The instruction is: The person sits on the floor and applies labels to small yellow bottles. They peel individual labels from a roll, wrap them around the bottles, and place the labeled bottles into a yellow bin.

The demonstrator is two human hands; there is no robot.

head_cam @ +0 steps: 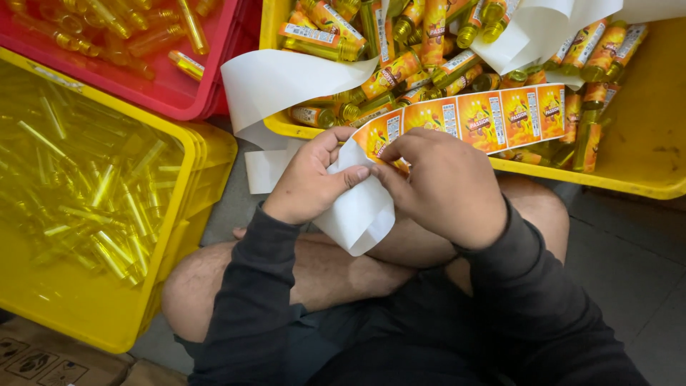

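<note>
- Head view: the long strip of orange printed stickers on white backing paper runs from the hands up and to the right, its long axis lying across the yellow plastic crate of labelled small bottles.
- The near end of the strip sits between both hands, above the crossed legs.
- The left hand pinches the peeled white backing with thumb and fingers.
- The right hand, fingers pressed together, pinches the end sticker, and is the nearer one to the strip's run.
</note>
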